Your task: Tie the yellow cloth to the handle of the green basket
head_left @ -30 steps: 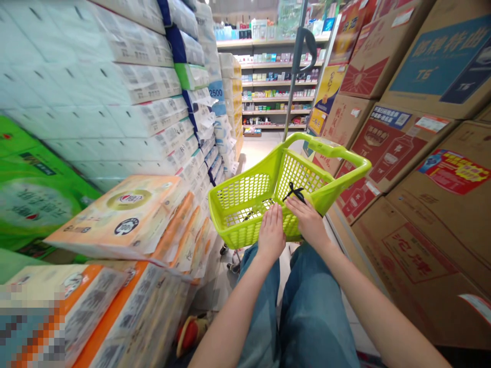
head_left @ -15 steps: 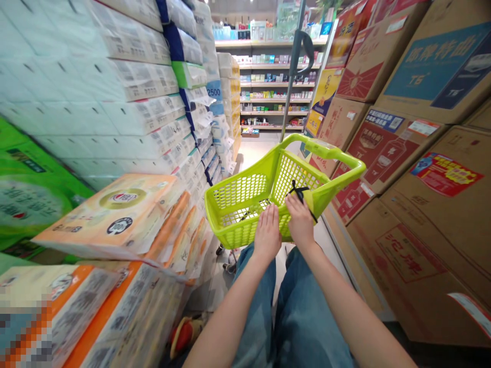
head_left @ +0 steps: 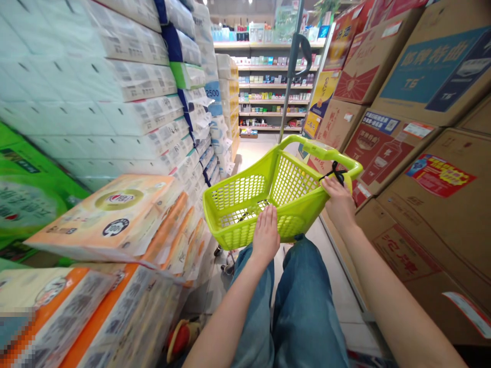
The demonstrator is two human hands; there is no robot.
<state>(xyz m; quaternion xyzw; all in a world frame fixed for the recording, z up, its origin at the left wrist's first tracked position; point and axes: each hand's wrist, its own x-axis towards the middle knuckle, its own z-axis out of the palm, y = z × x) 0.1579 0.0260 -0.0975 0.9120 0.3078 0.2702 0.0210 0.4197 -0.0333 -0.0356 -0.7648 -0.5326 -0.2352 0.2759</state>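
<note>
A lime-green wheeled shopping basket point(head_left: 245, 194) stands in the aisle just in front of my knees. My left hand point(head_left: 265, 234) lies flat on its near rim, fingers stretched out and together. My right hand point(head_left: 337, 197) is up at the basket's right rim, near the green handle point(head_left: 326, 153). Its fingers pinch a small black strap point(head_left: 336, 173) that sticks up above the rim. The basket looks empty except for a small dark item point(head_left: 245, 215) on its mesh floor.
Stacked tissue and paper packs point(head_left: 126, 214) wall the left side. Brown cartons point(head_left: 422, 168) are piled on the right. A grey pole point(head_left: 289, 76) rises behind the basket. Shelves of small goods point(head_left: 268, 87) close the aisle's far end. The tiled floor point(head_left: 253, 148) runs between.
My right hand has moved from the basket's near rim up and to the right, carrying the black strap to the right rim. My left hand has stayed on the near rim.
</note>
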